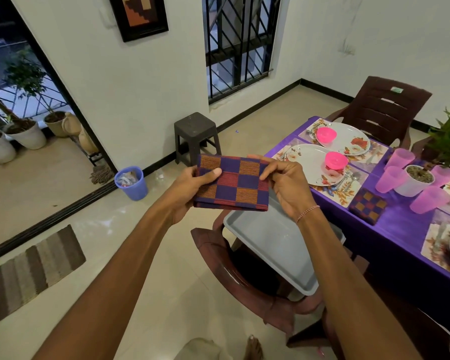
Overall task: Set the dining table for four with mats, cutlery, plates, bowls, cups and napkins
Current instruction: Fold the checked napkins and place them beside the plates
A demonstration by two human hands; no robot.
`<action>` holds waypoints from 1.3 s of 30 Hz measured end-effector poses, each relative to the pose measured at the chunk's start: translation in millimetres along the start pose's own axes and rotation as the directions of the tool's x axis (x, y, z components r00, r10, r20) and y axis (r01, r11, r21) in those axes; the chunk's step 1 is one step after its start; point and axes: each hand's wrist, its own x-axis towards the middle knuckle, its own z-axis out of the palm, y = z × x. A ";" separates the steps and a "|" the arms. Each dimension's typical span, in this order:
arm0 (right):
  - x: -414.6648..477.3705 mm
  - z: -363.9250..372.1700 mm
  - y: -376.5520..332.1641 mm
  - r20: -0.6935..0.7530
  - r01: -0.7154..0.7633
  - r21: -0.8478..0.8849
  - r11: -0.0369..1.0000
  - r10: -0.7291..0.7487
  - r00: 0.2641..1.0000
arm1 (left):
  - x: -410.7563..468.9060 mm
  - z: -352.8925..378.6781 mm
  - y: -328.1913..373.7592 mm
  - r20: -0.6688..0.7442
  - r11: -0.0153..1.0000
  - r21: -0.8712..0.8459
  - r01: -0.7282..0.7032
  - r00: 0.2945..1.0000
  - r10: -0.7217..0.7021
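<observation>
- Holding folded napkin (231, 183) mid-frame, above grey tray (270, 245): left hand (192, 188) and right hand (286, 185) pinching its side edges.
- Napkin step; one napkin already lying on table (400, 219) at right.
- Next, likely: carrying right, laying beside a plate (312, 162).

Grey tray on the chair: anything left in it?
No. The grey tray on the chair shows only its bare inside, and the checked napkin is held above it by both hands.

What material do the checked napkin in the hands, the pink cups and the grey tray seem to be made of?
Checked napkin: woven cloth, matte; fine thread stripes and soft folded edges show.
Pink cups: probably plastic, translucent and frosted; light passes through.
Grey tray: probably moulded plastic, smooth with a faint sheen and rounded rim.
</observation>
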 end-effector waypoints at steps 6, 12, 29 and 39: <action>-4.6 11.4 0.8 -0.184 -0.228 0.129 0.965 0.250 0.951 | 8.8 4.6 -5.3 -0.079 0.980 0.132 -0.149 0.984 0.160; -12.7 29.6 15.2 -0.238 -0.098 -0.144 0.985 0.062 0.969 | 8.3 17.0 -20.4 -0.154 0.958 0.137 -0.252 0.950 0.272; -44.1 49.6 7.1 -0.150 -0.102 -0.983 0.150 -0.352 0.924 | 9.8 41.3 -35.4 0.325 0.784 0.426 -0.451 0.885 0.333; -84.8 22.1 30.6 -0.403 -0.266 -0.854 0.447 -0.246 0.882 | 0.4 60.1 -55.3 0.229 0.660 0.516 -0.546 0.831 0.508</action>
